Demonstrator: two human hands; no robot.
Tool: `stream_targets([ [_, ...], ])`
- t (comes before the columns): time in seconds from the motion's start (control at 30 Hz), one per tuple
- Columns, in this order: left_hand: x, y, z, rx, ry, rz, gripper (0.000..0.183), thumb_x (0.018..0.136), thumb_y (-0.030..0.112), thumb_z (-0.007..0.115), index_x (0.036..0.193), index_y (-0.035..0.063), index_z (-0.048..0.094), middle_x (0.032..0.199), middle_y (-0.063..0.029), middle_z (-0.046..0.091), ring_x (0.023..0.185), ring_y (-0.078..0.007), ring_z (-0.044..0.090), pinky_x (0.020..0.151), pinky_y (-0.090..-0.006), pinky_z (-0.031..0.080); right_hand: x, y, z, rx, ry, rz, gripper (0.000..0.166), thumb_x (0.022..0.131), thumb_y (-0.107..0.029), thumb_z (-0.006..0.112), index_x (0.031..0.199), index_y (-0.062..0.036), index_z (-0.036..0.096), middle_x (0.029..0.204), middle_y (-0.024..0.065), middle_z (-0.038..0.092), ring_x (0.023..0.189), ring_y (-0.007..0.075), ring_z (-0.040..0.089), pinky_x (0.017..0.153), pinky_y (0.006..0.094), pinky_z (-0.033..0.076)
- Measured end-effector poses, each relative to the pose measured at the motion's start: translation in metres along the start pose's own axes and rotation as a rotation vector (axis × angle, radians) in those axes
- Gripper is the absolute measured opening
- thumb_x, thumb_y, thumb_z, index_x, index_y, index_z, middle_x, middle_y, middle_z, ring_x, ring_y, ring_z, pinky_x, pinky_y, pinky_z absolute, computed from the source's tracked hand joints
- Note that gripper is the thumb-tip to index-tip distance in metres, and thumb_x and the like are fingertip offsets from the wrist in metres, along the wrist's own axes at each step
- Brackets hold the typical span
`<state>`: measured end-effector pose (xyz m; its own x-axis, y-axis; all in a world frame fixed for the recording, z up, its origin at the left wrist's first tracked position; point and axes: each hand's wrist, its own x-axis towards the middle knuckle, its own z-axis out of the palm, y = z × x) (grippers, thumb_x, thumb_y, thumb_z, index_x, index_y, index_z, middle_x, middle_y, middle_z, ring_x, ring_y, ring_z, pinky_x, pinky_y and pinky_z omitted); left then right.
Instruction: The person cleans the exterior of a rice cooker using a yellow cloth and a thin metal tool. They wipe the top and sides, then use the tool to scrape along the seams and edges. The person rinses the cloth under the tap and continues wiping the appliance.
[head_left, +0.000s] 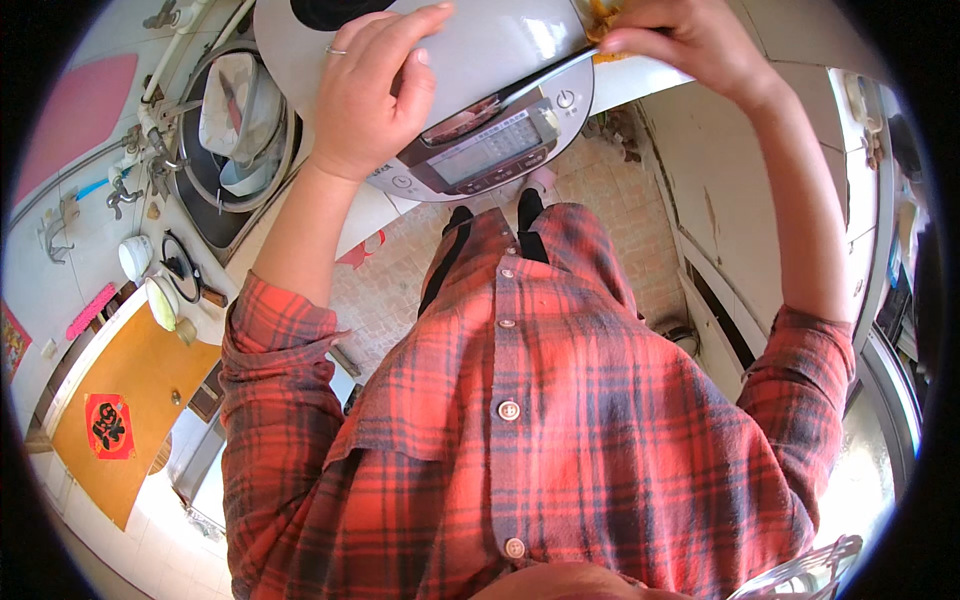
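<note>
A grey electric cooker, seemingly a rice cooker, stands at the top of the head view with its smooth lid (495, 45) towards me and its control panel (487, 154) below. My left hand (375, 97), with a ring on one finger, lies over the left part of the lid; its fingers are bent and apart and hold nothing. At the lid's right edge, my right hand (686, 41) pinches a yellow-orange cloth (602, 22) between thumb and fingers. Part of the cloth is hidden behind that hand and cut off by the frame's top.
On the left, a sink holds a round metal basin (289, 161) with a white plastic container (225, 97) and a red-handled knife in it. Taps (161, 161) stand beside it. Bowls (135, 257) and a glass lid (182, 266) lie nearer. The tiled floor (622, 217) is below.
</note>
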<state>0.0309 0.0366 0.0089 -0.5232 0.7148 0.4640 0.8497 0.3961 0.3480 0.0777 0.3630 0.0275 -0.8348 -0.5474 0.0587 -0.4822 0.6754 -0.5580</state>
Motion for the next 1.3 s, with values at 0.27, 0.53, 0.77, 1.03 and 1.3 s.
stream_targets([
  [0.27, 0.002, -0.001, 0.001, -0.032, -0.003, 0.024, 0.039, 0.084, 0.0, 0.06, 0.122, 0.0068, 0.066, 0.108, -0.0063, 0.072, 0.103, -0.0266, 0.063, 0.095, -0.0372, 0.047, -0.007, 0.003, 0.009, -0.04, 0.153, -0.028, 0.028, 0.085, -0.04, 0.075, 0.077, -0.0132, 0.072, 0.071, 0.0074, 0.065, 0.067, 0.0282, 0.063, 0.061, 0.0395, 0.049],
  [0.53, 0.001, 0.0, 0.001, -0.008, 0.011, 0.03, 0.039, 0.083, -0.001, 0.061, 0.121, 0.0052, 0.065, 0.107, -0.0078, 0.072, 0.102, -0.0277, 0.063, 0.095, -0.0378, 0.047, -0.024, -0.006, -0.001, -0.171, 0.245, 0.079, 0.028, 0.085, -0.042, 0.074, 0.08, -0.0141, 0.075, 0.075, 0.0039, 0.069, 0.069, 0.0242, 0.067, 0.058, 0.0366, 0.051],
  [0.77, 0.0, 0.0, 0.0, -0.005, 0.004, 0.025, 0.04, 0.082, -0.001, 0.061, 0.121, 0.0053, 0.065, 0.107, -0.008, 0.072, 0.103, -0.028, 0.063, 0.095, -0.0381, 0.047, -0.021, -0.015, 0.015, -0.209, 0.285, -0.056, 0.029, 0.084, -0.042, 0.075, 0.075, -0.0149, 0.071, 0.067, 0.005, 0.063, 0.063, 0.0263, 0.063, 0.057, 0.0384, 0.049],
  [1.03, 0.002, -0.004, 0.005, -0.008, 0.05, 0.088, 0.042, 0.08, 0.001, 0.059, 0.121, 0.0078, 0.065, 0.104, -0.0051, 0.07, 0.096, -0.0282, 0.062, 0.093, -0.0391, 0.046, -0.008, -0.039, 0.011, -0.208, 0.177, -0.005, 0.034, 0.084, -0.044, 0.074, 0.071, -0.013, 0.071, 0.068, 0.0047, 0.066, 0.067, 0.0254, 0.065, 0.058, 0.0365, 0.049],
  [1.3, 0.001, -0.003, 0.005, -0.009, 0.041, 0.075, 0.044, 0.08, 0.001, 0.06, 0.123, 0.0081, 0.064, 0.105, -0.0054, 0.07, 0.098, -0.0287, 0.062, 0.093, -0.0395, 0.046, -0.016, -0.016, 0.002, -0.172, 0.166, -0.008, 0.034, 0.085, -0.047, 0.072, 0.076, -0.0137, 0.072, 0.068, 0.007, 0.065, 0.064, 0.0274, 0.064, 0.057, 0.0377, 0.049],
])
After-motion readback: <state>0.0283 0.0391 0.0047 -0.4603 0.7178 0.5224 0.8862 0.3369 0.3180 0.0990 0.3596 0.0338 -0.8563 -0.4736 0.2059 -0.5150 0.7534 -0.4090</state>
